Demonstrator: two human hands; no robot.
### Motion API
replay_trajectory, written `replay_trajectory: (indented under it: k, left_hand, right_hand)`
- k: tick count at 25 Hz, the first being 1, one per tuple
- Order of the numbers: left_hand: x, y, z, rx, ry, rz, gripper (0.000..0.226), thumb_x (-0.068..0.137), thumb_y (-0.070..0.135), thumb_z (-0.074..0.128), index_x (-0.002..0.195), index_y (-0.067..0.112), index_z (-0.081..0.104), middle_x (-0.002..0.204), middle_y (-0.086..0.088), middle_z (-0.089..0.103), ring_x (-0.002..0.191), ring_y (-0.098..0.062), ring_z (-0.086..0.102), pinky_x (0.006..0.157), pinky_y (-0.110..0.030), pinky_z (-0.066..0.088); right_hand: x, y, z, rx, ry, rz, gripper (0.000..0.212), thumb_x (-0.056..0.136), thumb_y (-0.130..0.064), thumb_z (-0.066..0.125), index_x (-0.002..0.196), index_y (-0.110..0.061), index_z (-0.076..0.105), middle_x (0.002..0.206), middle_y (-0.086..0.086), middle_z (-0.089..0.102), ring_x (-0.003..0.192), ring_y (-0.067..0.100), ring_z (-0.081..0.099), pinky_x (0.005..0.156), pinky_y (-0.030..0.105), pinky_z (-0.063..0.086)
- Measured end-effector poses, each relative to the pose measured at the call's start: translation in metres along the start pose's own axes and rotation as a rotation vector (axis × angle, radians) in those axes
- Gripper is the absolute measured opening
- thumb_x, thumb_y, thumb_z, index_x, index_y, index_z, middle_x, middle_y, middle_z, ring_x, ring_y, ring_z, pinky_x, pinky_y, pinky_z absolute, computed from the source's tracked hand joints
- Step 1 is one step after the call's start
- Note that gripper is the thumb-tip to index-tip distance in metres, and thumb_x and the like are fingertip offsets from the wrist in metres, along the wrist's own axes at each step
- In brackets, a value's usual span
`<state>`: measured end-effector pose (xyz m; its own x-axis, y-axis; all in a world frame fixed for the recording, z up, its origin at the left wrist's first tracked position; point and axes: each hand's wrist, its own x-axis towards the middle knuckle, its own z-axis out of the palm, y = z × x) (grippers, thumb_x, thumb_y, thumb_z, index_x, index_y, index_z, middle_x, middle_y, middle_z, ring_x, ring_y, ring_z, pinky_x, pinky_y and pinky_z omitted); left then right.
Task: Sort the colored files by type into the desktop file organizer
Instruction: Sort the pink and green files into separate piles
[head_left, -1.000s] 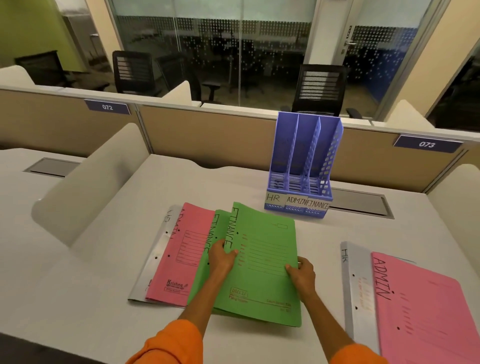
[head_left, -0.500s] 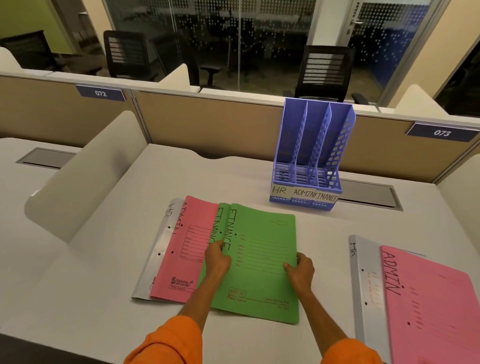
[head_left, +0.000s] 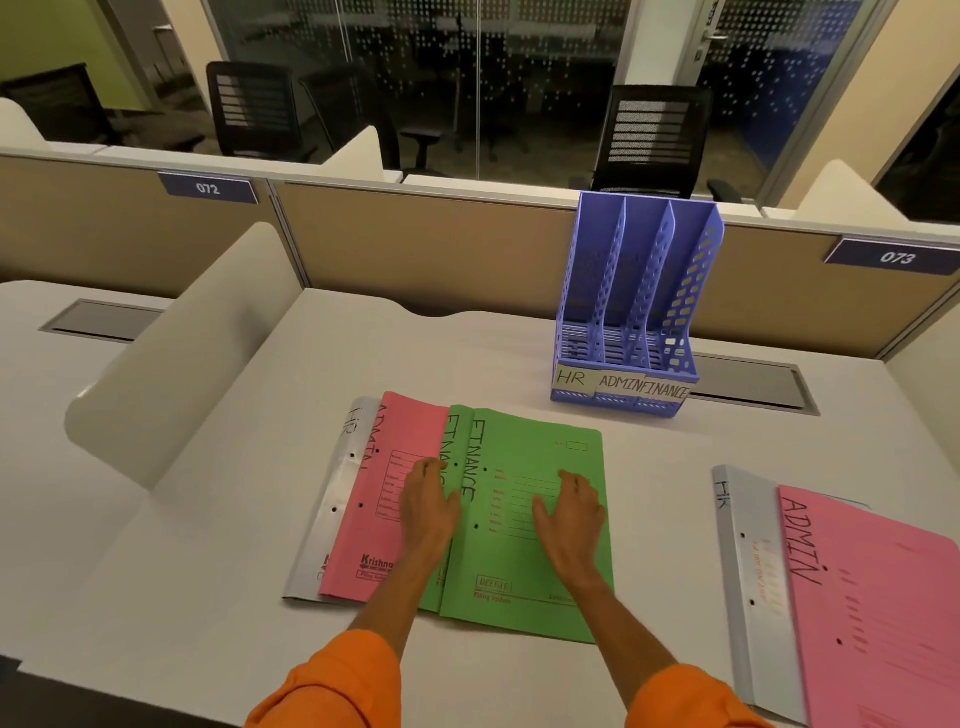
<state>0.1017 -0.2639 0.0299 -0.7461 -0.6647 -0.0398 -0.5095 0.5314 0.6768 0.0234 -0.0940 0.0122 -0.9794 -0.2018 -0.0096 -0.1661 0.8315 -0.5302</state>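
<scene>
A fanned stack of files lies in front of me: a grey HR file (head_left: 332, 499) at the bottom left, a pink ADMIN file (head_left: 379, 499), then two green FINANCE files, the top one (head_left: 524, 551) rightmost. My left hand (head_left: 426, 501) rests flat across the pink file and the lower green file (head_left: 451, 447). My right hand (head_left: 569, 512) lies flat on the top green file, fingers spread. A blue three-slot organizer (head_left: 631, 312) labelled HR, ADMIN, FINANCE stands behind, its slots empty. At the right lie another grey HR file (head_left: 743, 571) and a pink ADMIN file (head_left: 878, 613).
A curved cream divider (head_left: 176, 353) rises at the left of the white desk (head_left: 208, 571). A beige partition (head_left: 415, 249) runs along the back. Grey cable flaps (head_left: 748, 382) sit behind the organizer. Office chairs stand beyond the partition.
Both hands slid from the edges of the top green file onto the files' faces and now lie flat. The view has moved closer to the desk.
</scene>
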Motion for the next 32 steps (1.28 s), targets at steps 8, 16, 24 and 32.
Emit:
replay_trajectory:
  k: [8,16,24,32]
  left_hand:
    - [0.012,-0.042,-0.037,0.086,0.061,-0.019,0.048,0.085,0.008,0.069,0.131,0.006,0.054,0.136,-0.012,0.055,0.125,-0.029,0.051,0.105,-0.044,0.044]
    - [0.023,-0.085,-0.070,-0.048,0.059,-0.157,0.051,0.084,0.005,0.069,0.132,0.004,0.053,0.129,-0.020,0.057,0.118,-0.036,0.055,0.098,-0.049,0.050]
    - [0.030,-0.098,-0.075,-0.159,0.028,-0.201,0.045,0.079,-0.005,0.069,0.122,-0.002,0.056,0.117,-0.022,0.064,0.105,-0.035,0.063,0.086,-0.033,0.050]
    - [0.050,-0.101,-0.082,-0.149,-0.105,-0.276,0.040,0.078,0.008,0.076,0.113,-0.005,0.061,0.106,-0.022,0.069,0.096,-0.036,0.066,0.075,-0.029,0.048]
  right_hand:
    - [-0.027,-0.070,0.038,0.011,-0.173,-0.329,0.065,0.091,-0.039,0.054,0.146,-0.012,0.032,0.152,0.006,0.035,0.139,0.021,0.031,0.116,0.035,0.024]
    - [-0.054,-0.117,0.076,-0.063,-0.293,-0.530,0.071,0.088,-0.042,0.053,0.148,-0.015,0.026,0.156,0.006,0.028,0.146,0.021,0.019,0.121,0.039,0.012]
    - [-0.071,-0.133,0.100,-0.032,-0.420,-0.466,0.076,0.083,-0.038,0.059,0.147,-0.015,0.026,0.153,0.007,0.033,0.140,0.022,0.030,0.119,0.038,0.019]
    - [-0.078,-0.134,0.103,-0.005,-0.439,-0.400,0.074,0.081,-0.048,0.059,0.142,-0.017,0.031,0.142,0.005,0.045,0.129,0.022,0.041,0.115,0.036,0.026]
